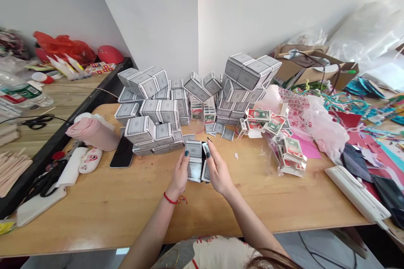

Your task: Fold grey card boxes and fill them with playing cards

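The bare left forearm [151,225] slants up and inward to the left hand [179,171], and the bare right forearm [252,227] slants in from the opposite side to the right hand [219,170]. The two hands stand near each other, apart and roughly level, palms turned inward. On the left hand, the thumb [186,159] points forward, its nail painted dark teal; the other fingers are mostly hidden beneath, and the hand is closed in a hold. The right hand is closed in a hold too, its slim fingers [215,148] reaching forward and inward, its dark-nailed thumb [208,161] on the side facing the left hand. A thin red cord bracelet [170,199] circles the left wrist just behind the left hand; the right wrist is bare and nearly straight.
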`<state>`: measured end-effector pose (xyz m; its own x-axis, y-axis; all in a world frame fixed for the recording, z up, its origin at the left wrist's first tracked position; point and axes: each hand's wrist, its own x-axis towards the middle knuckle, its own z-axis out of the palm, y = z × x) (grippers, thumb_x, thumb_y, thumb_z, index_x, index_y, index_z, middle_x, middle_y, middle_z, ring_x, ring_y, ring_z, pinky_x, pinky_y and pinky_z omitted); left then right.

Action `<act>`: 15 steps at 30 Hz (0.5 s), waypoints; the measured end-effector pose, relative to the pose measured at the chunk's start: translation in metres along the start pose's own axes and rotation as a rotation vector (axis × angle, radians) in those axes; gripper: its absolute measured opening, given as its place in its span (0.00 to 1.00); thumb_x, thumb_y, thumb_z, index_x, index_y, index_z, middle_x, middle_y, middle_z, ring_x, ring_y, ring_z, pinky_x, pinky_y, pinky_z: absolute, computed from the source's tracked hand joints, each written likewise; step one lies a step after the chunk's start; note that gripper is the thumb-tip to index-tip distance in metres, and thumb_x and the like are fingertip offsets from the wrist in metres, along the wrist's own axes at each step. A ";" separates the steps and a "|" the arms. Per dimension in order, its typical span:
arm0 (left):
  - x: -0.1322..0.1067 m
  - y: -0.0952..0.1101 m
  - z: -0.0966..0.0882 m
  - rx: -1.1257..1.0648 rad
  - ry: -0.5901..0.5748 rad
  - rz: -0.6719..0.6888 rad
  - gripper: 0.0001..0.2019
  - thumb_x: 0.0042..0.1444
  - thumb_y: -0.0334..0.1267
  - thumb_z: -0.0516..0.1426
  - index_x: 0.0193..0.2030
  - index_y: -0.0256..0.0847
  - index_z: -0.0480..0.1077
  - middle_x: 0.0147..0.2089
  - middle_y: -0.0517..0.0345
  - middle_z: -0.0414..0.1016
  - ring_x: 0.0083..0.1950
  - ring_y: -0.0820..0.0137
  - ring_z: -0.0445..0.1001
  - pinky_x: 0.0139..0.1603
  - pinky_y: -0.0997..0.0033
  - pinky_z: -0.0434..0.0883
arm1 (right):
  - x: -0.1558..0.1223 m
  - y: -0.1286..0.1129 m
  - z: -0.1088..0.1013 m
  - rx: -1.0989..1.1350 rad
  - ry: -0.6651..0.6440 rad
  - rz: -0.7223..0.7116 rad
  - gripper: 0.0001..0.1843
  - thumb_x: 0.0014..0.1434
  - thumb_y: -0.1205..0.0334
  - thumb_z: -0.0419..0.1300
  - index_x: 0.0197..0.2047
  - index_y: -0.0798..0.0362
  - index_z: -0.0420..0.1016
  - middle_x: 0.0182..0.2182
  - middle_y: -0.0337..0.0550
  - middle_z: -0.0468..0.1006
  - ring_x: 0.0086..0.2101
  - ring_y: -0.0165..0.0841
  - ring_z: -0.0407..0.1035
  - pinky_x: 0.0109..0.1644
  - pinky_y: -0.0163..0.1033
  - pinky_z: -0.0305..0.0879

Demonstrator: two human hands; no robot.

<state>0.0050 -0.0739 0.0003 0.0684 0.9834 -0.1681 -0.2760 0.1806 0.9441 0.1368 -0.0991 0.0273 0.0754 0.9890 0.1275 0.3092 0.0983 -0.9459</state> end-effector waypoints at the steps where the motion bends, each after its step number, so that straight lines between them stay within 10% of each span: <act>1: 0.000 0.000 0.000 0.003 0.004 0.001 0.23 0.55 0.47 0.51 0.57 0.43 0.61 0.60 0.54 0.61 0.62 0.64 0.57 0.62 0.62 0.54 | 0.000 0.000 0.000 -0.005 0.002 -0.004 0.25 0.62 0.56 0.43 0.63 0.45 0.49 0.62 0.36 0.52 0.62 0.35 0.41 0.63 0.49 0.44; 15: -0.001 0.001 0.003 0.012 0.031 -0.002 0.21 0.54 0.48 0.51 0.52 0.41 0.65 0.57 0.53 0.65 0.59 0.63 0.62 0.60 0.62 0.58 | 0.001 -0.003 -0.002 -0.081 -0.008 -0.020 0.24 0.61 0.57 0.43 0.61 0.45 0.53 0.60 0.39 0.55 0.61 0.36 0.43 0.62 0.48 0.47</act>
<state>0.0072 -0.0750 0.0019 0.0390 0.9831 -0.1788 -0.2640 0.1827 0.9471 0.1381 -0.0984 0.0312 0.0614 0.9878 0.1431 0.3861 0.1087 -0.9160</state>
